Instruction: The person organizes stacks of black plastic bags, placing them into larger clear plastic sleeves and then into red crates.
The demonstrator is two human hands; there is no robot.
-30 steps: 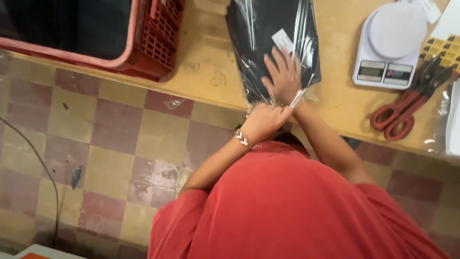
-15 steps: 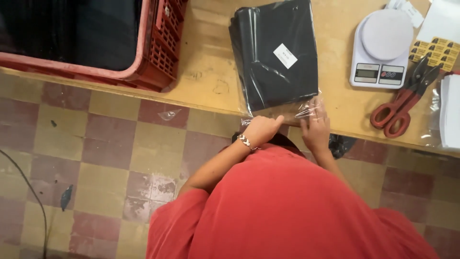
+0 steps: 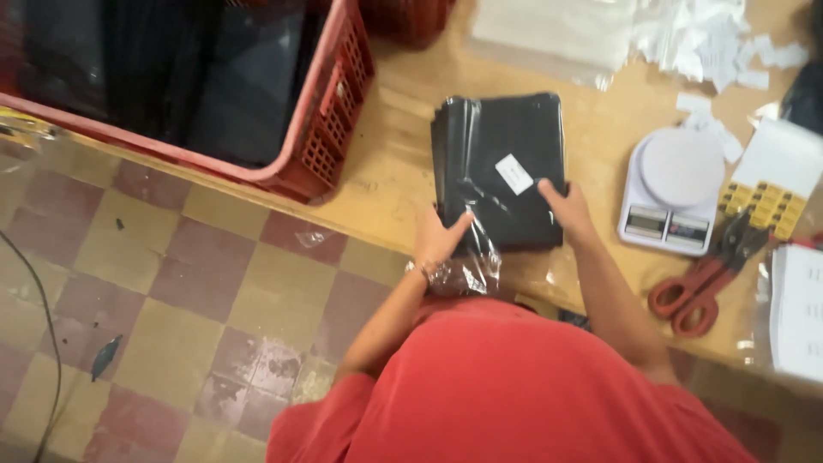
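— Centrally placed: dark folded garment in a clear plastic bag (image 3: 501, 167), flat on the wooden worktop (image 3: 394, 184), near its front edge. Small white label (image 3: 514, 174) on top of the package.

— And the hands?

— Left hand (image 3: 439, 238) at the package's lower left corner, fingers spread, thumb laid on the dark surface, pressing rather than clamped; loose clear bag end (image 3: 476, 261) bunched just beside it, over the worktop's edge. Metal wrist bracelet (image 3: 429, 272) below. Right hand (image 3: 566, 208) flat on the lower right part of the package, fingers apart, fingertips just beside the label.

— Surroundings?

— To the left, red plastic crate (image 3: 330, 141) holding dark items, resting on the worktop. To the right of the package, white kitchen scale (image 3: 677, 184); just past it, yellow-and-black tags (image 3: 763, 206) and red-handled scissors (image 3: 699, 287). At the far edge, clear bags (image 3: 553, 30) and scattered white paper slips (image 3: 716, 39). At the right margin, a stack of white sheets (image 3: 797, 309). Below, chequered tile floor (image 3: 171, 300) and red shirt (image 3: 506, 386) of the person.
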